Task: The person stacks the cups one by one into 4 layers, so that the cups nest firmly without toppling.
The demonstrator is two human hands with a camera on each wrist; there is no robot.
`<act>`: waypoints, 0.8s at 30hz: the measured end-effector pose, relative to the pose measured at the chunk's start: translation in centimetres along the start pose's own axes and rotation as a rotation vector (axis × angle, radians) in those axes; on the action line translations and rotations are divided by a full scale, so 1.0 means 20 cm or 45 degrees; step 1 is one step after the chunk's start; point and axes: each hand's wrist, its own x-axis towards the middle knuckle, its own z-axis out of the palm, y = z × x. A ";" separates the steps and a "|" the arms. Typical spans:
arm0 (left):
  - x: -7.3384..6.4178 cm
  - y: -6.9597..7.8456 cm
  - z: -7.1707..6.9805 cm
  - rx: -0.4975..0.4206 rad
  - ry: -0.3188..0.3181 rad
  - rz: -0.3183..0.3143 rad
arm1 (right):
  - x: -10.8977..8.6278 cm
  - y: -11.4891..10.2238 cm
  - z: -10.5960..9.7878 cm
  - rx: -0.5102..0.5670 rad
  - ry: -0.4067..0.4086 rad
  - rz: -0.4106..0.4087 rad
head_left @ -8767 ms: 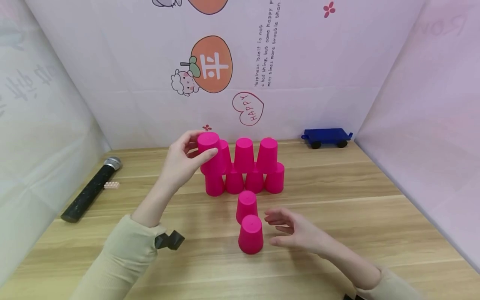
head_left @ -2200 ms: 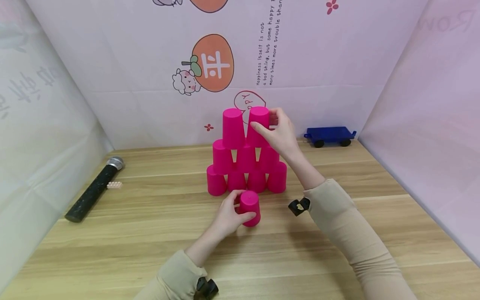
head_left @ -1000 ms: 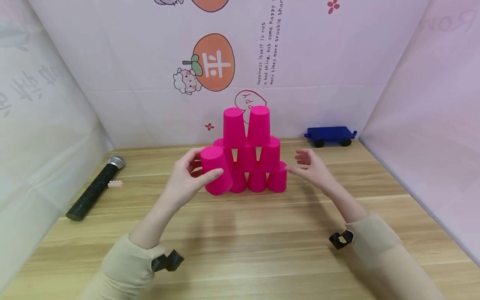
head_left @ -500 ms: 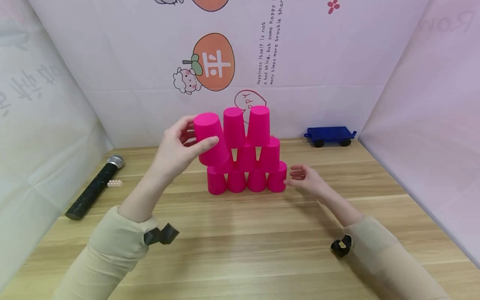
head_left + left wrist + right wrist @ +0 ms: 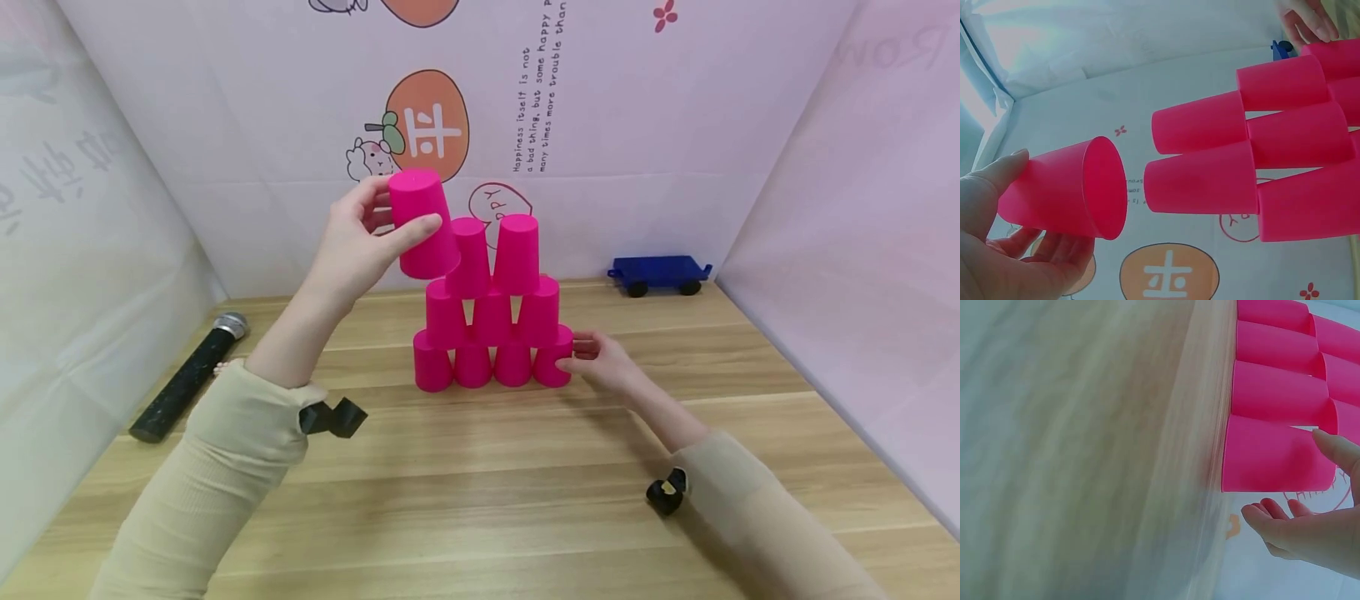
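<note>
My left hand [image 5: 348, 242] grips an upside-down pink cup [image 5: 417, 200], slightly tilted, thumb across its near side. In the head view this cup overlaps the left top cup [image 5: 471, 267] of the pyramid; the left wrist view shows a gap between the held cup's open rim [image 5: 1109, 187] and the stacked cups. The pyramid has several cups in its bottom row [image 5: 472, 367], three in the middle row [image 5: 492, 315] and two on top. Down at the right end, my right hand [image 5: 611, 367] has its thumb and loosely bent fingers around the bottom-right cup [image 5: 1279, 456], the fingers apart from it.
A black microphone [image 5: 183, 387] with a silver head lies at the left, a small pink piece beside it mostly behind my left sleeve [image 5: 247, 433]. A blue toy wagon [image 5: 660, 273] stands at the back right. Printed white cloth [image 5: 600, 125] walls the wooden table [image 5: 480, 483] on three sides.
Since the earliest frame, two cups have come to form the top row and the front cups have left the table. Lately my left hand has raised its cup; my right hand has moved to the bottom-right cup.
</note>
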 end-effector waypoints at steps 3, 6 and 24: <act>0.04 0.02 0.01 -0.005 0.011 -0.004 | 0.02 0.00 0.01 0.032 0.003 0.030; 0.08 0.04 0.04 -0.002 0.017 -0.025 | 0.03 0.00 0.02 0.061 0.001 0.047; 0.28 0.07 0.20 -0.001 0.041 -0.040 | 0.07 -0.01 0.05 0.073 0.014 0.030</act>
